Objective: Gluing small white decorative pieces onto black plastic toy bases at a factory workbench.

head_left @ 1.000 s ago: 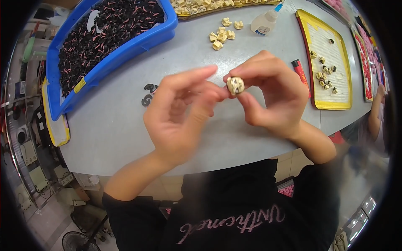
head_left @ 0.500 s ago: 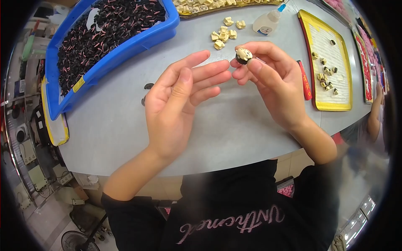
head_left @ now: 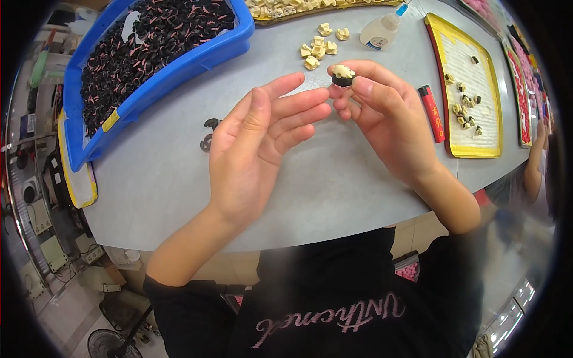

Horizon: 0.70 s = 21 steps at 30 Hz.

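Observation:
Between thumb and fingers, my right hand (head_left: pixel 388 107) pinches a small cream-and-black moulded piece (head_left: pixel 342 75), its cream side up and black below. My left hand (head_left: pixel 250 143) is open, palm turned toward the right, fingers stretched out with their tips next to the right fingertips. Two small black pieces (head_left: pixel 210 123) lie on the grey table (head_left: pixel 334 197) just beyond the left hand's outer edge. Several loose cream pieces (head_left: pixel 319 49) are scattered past the held piece.
A blue bin (head_left: pixel 173 74) full of black pieces with pink strips stands at far left. Squeeze bottle (head_left: pixel 381 31) with blue tip is at the back. Right of my hand lies a red lighter-like stick (head_left: pixel 432 113), then a yellow-rimmed tray (head_left: pixel 477 149) holding several cream-and-black pieces.
The held piece has turned in my right fingers, showing more of its black side. The right hand shifted slightly, uncovering more of the red stick. My left hand stays open, thumb more upright.

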### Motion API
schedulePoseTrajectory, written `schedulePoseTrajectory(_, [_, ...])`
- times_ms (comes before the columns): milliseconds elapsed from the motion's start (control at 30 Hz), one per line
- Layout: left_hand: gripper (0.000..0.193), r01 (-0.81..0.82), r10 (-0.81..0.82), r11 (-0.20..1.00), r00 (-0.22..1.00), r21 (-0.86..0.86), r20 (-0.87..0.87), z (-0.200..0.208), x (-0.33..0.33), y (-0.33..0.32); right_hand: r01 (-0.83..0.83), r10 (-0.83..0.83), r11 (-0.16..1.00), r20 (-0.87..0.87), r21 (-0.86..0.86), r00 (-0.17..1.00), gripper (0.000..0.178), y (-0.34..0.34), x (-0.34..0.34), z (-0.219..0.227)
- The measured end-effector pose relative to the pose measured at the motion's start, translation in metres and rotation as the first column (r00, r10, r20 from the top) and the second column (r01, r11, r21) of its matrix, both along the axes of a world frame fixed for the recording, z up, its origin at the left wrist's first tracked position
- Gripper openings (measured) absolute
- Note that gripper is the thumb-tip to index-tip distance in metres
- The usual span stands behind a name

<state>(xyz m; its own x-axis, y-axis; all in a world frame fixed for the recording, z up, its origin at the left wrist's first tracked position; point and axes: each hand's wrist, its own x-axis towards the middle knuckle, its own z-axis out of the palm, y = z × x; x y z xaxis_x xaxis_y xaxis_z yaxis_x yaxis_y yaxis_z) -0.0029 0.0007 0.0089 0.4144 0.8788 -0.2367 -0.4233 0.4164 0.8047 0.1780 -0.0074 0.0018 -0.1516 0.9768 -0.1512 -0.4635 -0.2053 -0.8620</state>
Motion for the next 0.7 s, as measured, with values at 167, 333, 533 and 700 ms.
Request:
schedulePoseTrajectory(167, [0.037, 0.007, -0.001, 0.998, 0.996, 0.064, -0.094, 0.000, 0.000, -0.003, -0.019, 0.019, 0.999, 0.014, -0.029, 1.000, 0.029, -0.001, -0.003, 0.002])
schedulePoseTrajectory(333, [0.031, -0.064, 0.122, 0.931, 0.983, 0.359, -0.140, -0.014, -0.001, -0.004, -0.057, 0.057, 0.998, 0.013, -0.004, 0.998, 0.028, -0.003, -0.003, -0.001])
schedulePoseTrajectory(533, [0.034, 0.042, 0.123, 0.809, 0.963, 0.586, -0.239, -0.013, 0.000, -0.006, -0.151, 0.148, 0.982, 0.028, 0.111, 0.989, 0.023, -0.006, -0.007, 0.002])
schedulePoseTrajectory(700, [0.029, -0.053, 0.244, 0.747, 0.949, 0.663, -0.200, -0.016, 0.004, -0.002, -0.127, 0.017, 0.917, 0.282, 0.377, 0.959, 0.023, -0.004, -0.008, -0.001])
